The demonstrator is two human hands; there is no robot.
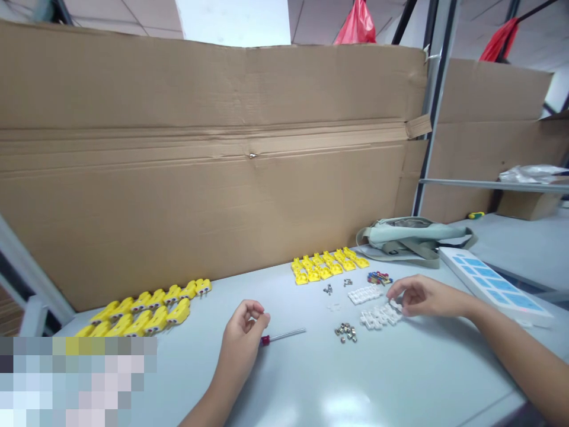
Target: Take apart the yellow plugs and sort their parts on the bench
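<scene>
My right hand (420, 296) is closed at the right edge of a cluster of white plastic parts (377, 317), its fingertips on a white piece (395, 305). My left hand (246, 326) hovers beside a screwdriver (284, 335) with a red handle, fingers curled and thumb near the index finger; whether anything small is between them cannot be made out. Between the hands lie metal cylinders (345, 333) and small clear pieces (333, 307). Behind them are a white strip of parts (365, 294), small screws (328, 289) and coloured small parts (379, 277).
Yellow shells (326, 265) stand in rows by the cardboard wall (222, 219). Rows of yellow plugs (142, 311) fill the left side. At the right are a green bag (404, 237) and a white case (493, 287) with blue panels. A metal post (435, 107) rises behind.
</scene>
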